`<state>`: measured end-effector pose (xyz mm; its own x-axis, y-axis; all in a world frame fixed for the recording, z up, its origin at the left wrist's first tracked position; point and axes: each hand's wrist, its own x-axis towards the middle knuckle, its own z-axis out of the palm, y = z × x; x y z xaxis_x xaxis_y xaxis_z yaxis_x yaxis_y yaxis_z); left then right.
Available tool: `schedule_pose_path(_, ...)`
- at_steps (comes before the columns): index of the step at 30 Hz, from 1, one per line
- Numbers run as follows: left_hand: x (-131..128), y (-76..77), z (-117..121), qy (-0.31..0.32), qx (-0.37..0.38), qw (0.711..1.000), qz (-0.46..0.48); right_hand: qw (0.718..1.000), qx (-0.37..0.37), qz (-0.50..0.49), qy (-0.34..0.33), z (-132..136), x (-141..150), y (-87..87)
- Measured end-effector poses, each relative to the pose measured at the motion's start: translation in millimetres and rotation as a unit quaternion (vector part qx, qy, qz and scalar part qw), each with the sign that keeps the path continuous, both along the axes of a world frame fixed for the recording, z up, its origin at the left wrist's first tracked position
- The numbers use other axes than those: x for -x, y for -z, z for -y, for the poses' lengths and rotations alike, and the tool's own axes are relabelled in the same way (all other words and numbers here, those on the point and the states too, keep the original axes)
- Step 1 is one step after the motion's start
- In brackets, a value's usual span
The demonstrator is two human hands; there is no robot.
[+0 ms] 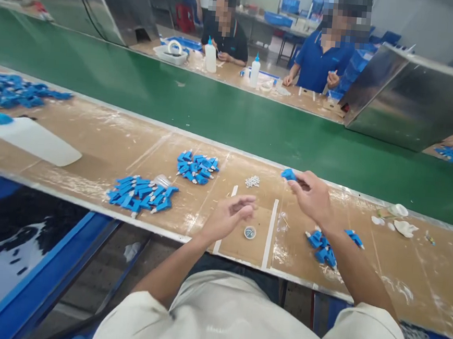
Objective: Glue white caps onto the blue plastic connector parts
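Blue part (288, 174): pinched by right hand (314, 196) fingers, presumably to leave it exposed; left hand (231, 214) fingers half-open, nothing visibly held.

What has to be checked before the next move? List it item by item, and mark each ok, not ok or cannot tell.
1. Right hand has a blue part at its fingertips: ok.
2. Left hand is free: cannot tell; nothing shows in its fingers, but something tiny could be hidden.
3. Small round dish sits between the two white strips: ok.
4. Small white pieces are gathered in one pile: ok.
5. Blue parts by the right forearm are all together: not ok; one lies apart, across the forearm.
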<state>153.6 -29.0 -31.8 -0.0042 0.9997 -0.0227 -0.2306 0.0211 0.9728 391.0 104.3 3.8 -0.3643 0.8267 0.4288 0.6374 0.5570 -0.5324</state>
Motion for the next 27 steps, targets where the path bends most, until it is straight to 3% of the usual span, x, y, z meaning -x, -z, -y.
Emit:
schedule_pose_path(2, -12.3, 1.7, -7.8, 0.023, -0.028, 0.998, 0.048, 0.993, -0.096, -0.014, -0.073, 42.0, 18.6, -8.8)
schedule_pose_path(4, -21.9, 4.4, -10.7, 0.043, -0.048, 0.994, 0.092, 0.984, -0.145, -0.016, -0.106, 71.6, 32.1, -14.6)
schedule_pose_path(8, -31.6, 12.1, -8.6, 0.037, -0.056, 0.985, 0.159, 0.977, -0.174, -0.022, -0.122, 96.1, 43.6, -10.4)
schedule_pose_path(11, -30.8, 18.7, -5.4, 0.02, -0.059, 0.983, 0.173, 0.988, -0.097, -0.056, -0.104, 100.5, 44.8, -2.2)
schedule_pose_path(13, -27.0, 21.9, -3.3, 0.018, -0.072, 0.982, 0.171, 0.986, 0.062, -0.12, -0.096, 101.2, 44.7, 1.3)
schedule_pose_path(14, -24.4, 22.9, -2.5, 0.021, -0.084, 0.982, 0.168, 0.967, 0.169, -0.163, -0.101, 101.1, 44.6, 2.4)
schedule_pose_path(15, -21.7, 23.6, -1.9, 0.025, -0.098, 0.981, 0.164, 0.93, 0.28, -0.21, -0.109, 100.6, 44.6, 3.1)
schedule_pose_path(17, -16.5, 24.1, -1.4, 0.042, -0.12, 0.98, 0.151, 0.825, 0.467, -0.296, -0.119, 99.5, 45.1, 3.6)
schedule_pose_path(19, -12.9, 24.7, -2.1, 0.06, -0.126, 0.98, 0.142, 0.729, 0.572, -0.36, -0.109, 99.1, 46.4, 3.7)
schedule_pose_path(21, -11.5, 26.0, -3.4, 0.071, -0.123, 0.979, 0.144, 0.666, 0.617, -0.408, -0.094, 99.9, 48.7, 3.6)
schedule_pose_path(23, -11.7, 28.0, -4.7, 0.073, -0.12, 0.978, 0.152, 0.626, 0.638, -0.439, -0.089, 101.6, 51.4, 3.4)
schedule_pose_path(27, -12.2, 31.9, -7.4, 0.08, -0.093, 0.979, 0.163, 0.589, 0.661, -0.455, -0.096, 104.4, 55.2, 6.6)
